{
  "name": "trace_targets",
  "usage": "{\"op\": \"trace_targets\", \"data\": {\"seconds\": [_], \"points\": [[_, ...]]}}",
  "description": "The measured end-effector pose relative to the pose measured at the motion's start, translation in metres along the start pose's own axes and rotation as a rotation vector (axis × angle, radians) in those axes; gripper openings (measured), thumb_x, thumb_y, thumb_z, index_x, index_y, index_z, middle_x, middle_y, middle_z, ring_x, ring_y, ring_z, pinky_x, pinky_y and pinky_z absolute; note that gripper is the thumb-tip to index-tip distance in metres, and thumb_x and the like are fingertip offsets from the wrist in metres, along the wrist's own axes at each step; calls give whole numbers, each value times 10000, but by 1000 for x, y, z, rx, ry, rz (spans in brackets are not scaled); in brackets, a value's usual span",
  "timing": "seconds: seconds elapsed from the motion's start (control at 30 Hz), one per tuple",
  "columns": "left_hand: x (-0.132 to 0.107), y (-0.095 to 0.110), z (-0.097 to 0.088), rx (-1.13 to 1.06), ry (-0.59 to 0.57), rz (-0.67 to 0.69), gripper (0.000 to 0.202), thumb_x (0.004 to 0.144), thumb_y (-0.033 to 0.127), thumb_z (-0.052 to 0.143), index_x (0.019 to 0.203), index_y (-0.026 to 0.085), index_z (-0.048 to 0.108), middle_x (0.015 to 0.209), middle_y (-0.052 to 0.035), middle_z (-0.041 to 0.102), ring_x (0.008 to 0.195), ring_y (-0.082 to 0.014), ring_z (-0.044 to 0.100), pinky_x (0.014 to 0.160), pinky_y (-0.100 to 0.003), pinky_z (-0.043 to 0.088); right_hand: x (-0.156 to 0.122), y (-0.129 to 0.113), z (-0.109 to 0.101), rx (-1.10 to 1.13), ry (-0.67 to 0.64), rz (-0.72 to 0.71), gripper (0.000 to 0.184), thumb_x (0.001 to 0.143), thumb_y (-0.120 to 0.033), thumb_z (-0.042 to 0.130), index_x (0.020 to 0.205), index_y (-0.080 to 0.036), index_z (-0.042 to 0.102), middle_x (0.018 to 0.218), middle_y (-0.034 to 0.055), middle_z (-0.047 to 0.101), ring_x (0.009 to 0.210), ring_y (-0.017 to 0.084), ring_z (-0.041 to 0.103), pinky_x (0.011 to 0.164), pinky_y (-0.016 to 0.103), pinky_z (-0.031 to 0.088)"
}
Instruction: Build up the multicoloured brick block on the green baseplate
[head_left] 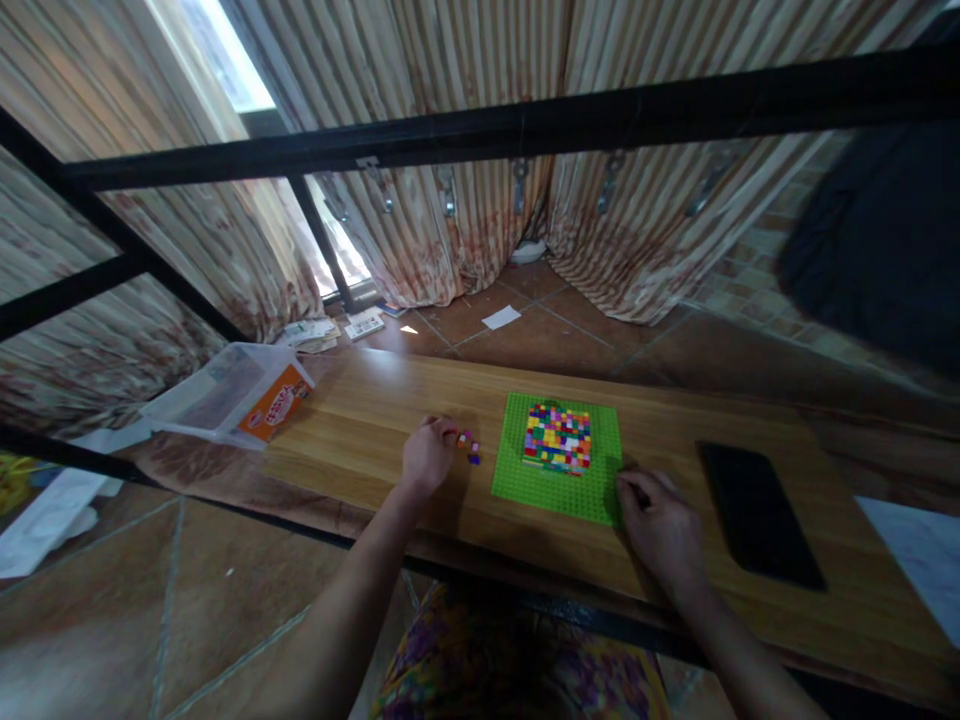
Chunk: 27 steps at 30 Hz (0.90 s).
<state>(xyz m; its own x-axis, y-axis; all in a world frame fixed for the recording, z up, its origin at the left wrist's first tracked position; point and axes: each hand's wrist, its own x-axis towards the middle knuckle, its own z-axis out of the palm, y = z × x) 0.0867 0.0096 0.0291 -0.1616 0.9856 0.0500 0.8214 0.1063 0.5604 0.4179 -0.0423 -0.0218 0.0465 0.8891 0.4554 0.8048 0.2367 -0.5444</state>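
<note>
A green baseplate lies on a wooden board, with a dense patch of small multicoloured bricks built on its far half. My left hand rests on the board left of the plate, fingers curled at a few loose small bricks; whether it grips one is hidden. My right hand sits at the plate's near right corner, fingers curled and touching its edge.
A clear plastic box with an orange label lies tipped at the board's left end. A black tablet-like slab lies right of the plate. Black metal frame bars cross overhead; curtains hang behind, papers lie on the tiled floor.
</note>
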Motion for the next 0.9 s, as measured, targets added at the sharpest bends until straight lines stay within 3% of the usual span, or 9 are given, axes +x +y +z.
{"op": "trace_targets", "data": {"seconds": [0.1,0.23,0.33,0.47,0.57,0.9], "points": [[-1,-2,5,-318,61,-48,121,777,186,587,730,194,699,813,-49,682,755,-168,626,757,-294,479,0,-2,-1,-1,-2,8,251,925,-380,475,869,-213,654,936,57,665,786,188,643,710,294,478],[-5,7,15,-639,42,-71,138,765,223,586,834,157,686,773,-40,691,687,-151,641,699,-289,517,0,-4,-1,0,-12,18,247,927,-369,467,871,-214,651,927,56,662,794,190,643,716,296,478],[-9,26,19,-694,1,-13,159,766,245,593,864,162,688,771,-27,694,662,-141,633,638,-258,515,0,-6,-1,5,-10,31,253,928,-371,463,878,-212,654,924,62,666,797,194,643,724,302,482],[-10,56,21,-657,-15,138,144,781,172,581,833,181,715,833,-38,725,783,-157,658,748,-259,513,1,-8,-2,3,-13,41,250,928,-359,465,873,-215,662,930,63,674,801,192,646,719,301,483],[-10,71,25,-602,-58,163,161,797,161,590,832,205,740,869,-37,739,805,-165,664,780,-266,507,2,-8,-2,7,-16,42,247,927,-354,464,874,-217,663,953,67,679,809,192,649,716,303,485],[-4,76,44,-634,-62,133,154,768,153,632,817,212,765,859,-36,747,747,-149,663,733,-262,517,1,-7,-1,17,-12,35,236,928,-338,470,858,-213,658,937,61,668,804,186,638,720,297,476]]}}
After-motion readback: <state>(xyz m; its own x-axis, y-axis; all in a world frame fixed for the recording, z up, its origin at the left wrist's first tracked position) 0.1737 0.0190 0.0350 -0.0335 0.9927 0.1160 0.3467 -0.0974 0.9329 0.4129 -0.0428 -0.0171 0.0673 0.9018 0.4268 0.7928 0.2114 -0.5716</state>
